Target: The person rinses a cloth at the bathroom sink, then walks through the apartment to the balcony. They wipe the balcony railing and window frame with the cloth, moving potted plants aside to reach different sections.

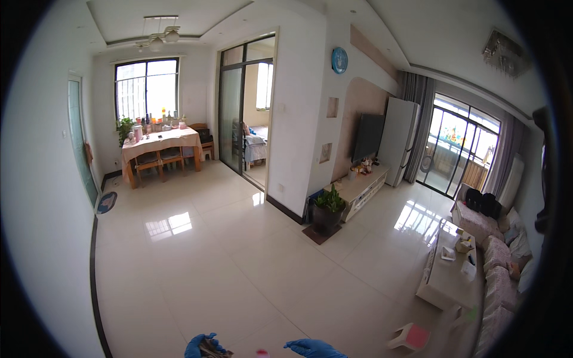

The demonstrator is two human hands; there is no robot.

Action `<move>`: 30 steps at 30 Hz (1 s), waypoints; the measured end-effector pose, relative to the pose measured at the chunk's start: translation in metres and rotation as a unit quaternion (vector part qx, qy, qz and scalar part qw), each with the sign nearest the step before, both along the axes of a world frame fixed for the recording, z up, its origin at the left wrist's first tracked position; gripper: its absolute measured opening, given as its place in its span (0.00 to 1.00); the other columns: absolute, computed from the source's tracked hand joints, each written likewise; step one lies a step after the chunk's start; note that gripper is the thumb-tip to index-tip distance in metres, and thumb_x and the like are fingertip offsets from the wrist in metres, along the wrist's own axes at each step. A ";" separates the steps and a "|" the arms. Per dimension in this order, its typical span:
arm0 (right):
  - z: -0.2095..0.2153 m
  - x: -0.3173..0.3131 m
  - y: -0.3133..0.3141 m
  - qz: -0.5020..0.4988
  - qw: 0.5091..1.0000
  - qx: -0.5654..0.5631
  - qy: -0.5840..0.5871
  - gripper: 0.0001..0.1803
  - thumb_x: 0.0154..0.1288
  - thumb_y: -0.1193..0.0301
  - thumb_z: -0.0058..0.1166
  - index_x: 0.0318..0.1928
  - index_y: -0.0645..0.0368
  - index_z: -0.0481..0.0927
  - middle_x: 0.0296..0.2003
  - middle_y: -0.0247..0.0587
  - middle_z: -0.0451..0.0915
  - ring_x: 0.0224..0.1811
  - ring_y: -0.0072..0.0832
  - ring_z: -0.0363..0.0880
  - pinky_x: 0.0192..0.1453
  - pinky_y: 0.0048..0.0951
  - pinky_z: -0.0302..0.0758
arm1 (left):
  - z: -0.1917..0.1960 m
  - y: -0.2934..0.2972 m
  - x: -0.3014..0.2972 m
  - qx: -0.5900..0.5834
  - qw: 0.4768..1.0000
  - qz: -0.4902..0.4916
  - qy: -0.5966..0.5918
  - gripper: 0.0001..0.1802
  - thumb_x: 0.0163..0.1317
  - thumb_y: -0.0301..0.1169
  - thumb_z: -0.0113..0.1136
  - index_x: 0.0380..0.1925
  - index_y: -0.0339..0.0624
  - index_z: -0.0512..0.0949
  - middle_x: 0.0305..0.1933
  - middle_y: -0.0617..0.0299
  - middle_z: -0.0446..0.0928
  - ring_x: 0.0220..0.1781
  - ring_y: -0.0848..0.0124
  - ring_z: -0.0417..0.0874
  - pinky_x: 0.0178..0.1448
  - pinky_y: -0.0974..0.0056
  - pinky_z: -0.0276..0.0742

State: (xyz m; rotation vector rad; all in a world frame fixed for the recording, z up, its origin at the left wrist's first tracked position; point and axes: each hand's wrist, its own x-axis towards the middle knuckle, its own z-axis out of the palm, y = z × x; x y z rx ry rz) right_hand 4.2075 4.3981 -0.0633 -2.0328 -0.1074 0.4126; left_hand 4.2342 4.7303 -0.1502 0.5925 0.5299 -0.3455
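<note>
Both my hands wear blue gloves and show at the lower edge. My left hand [194,346] is closed around a crumpled brownish thing [212,348], whose kind I cannot make out; its lower part is cut off by the picture's edge. My right hand [314,348] reaches inward with its fingers stretched out flat, and nothing shows in it. Between the two hands a small piece of a red and white thing [262,353] peeks in at the bottom rim, too little to name.
Glossy floor tiles [239,268] lie ahead. At right stand a small stool [412,337] with a red seat, a low coffee table [447,280] and a sofa [498,286]. A potted plant [327,218] stands by the wall corner; a dining table [158,141] is far left.
</note>
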 end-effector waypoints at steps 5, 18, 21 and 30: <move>-0.015 0.157 0.018 0.009 0.999 -0.019 -0.036 0.20 0.67 0.58 0.48 0.49 0.60 0.80 0.47 0.49 0.81 0.52 0.40 0.78 0.57 0.36 0.72 | -0.007 0.007 0.141 0.026 0.999 -0.006 -0.029 0.20 0.68 0.48 0.40 0.29 0.47 0.73 0.24 0.57 0.75 0.31 0.48 0.80 0.33 0.40 0.78; 0.013 0.567 0.135 0.258 0.958 0.118 -0.041 0.19 0.72 0.62 0.48 0.58 0.56 0.76 0.53 0.43 0.79 0.54 0.34 0.77 0.60 0.29 0.70 | -0.012 0.091 0.447 -0.022 0.991 0.132 -0.025 0.17 0.68 0.45 0.42 0.33 0.47 0.73 0.28 0.62 0.76 0.28 0.60 0.78 0.38 0.46 0.79; 0.009 0.647 0.137 0.212 0.972 0.083 -0.053 0.18 0.72 0.64 0.49 0.56 0.56 0.77 0.52 0.42 0.80 0.52 0.32 0.78 0.59 0.27 0.71 | -0.026 0.110 0.537 -0.035 0.988 0.153 0.004 0.16 0.67 0.41 0.42 0.37 0.42 0.75 0.29 0.59 0.78 0.30 0.59 0.80 0.40 0.48 0.80; 0.031 0.863 0.108 -0.052 0.998 0.026 -0.012 0.17 0.72 0.64 0.49 0.53 0.61 0.79 0.49 0.39 0.82 0.50 0.27 0.79 0.57 0.24 0.72 | 0.043 0.113 0.867 -0.097 0.995 0.027 0.007 0.16 0.66 0.35 0.46 0.42 0.34 0.75 0.29 0.54 0.78 0.31 0.57 0.80 0.43 0.47 0.79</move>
